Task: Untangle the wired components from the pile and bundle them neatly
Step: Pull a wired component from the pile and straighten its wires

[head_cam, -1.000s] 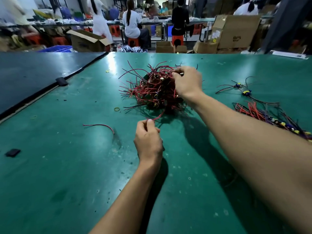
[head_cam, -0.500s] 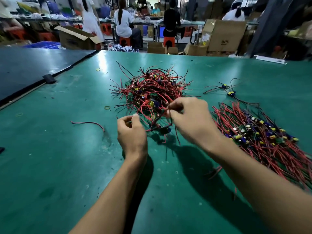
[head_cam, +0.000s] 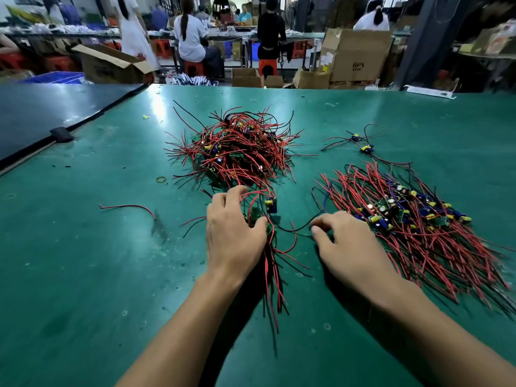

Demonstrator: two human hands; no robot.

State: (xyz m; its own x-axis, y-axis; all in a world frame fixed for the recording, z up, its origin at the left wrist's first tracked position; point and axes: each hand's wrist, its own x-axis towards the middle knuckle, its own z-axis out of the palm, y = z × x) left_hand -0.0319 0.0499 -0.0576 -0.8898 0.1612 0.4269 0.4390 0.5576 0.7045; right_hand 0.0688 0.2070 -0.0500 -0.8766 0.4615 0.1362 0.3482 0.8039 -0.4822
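Observation:
A tangled pile [head_cam: 243,146] of red and black wired components lies in the middle of the green table [head_cam: 83,275]. My left hand [head_cam: 234,236] grips a small bunch of wired components [head_cam: 272,275] just in front of the pile, and their red wires trail back under my palm toward me. One blue and yellow component [head_cam: 270,204] hangs off that bunch. My right hand [head_cam: 349,247] has curled fingers and pinches a black wire [head_cam: 290,229] that runs over from the left hand's bunch. A straightened-out heap of components [head_cam: 405,219] lies right beside my right hand.
Two loose components [head_cam: 363,143] lie behind the right heap. A single red wire [head_cam: 125,206] and a yellow rubber band [head_cam: 161,179] lie to the left. A dark table [head_cam: 42,113] adjoins on the left with a black block [head_cam: 61,134] at the seam. People and cardboard boxes fill the background.
Both hands have drawn back from the pile toward me. The left now holds a bunch with wires trailing under it. The right has come down beside the right heap.

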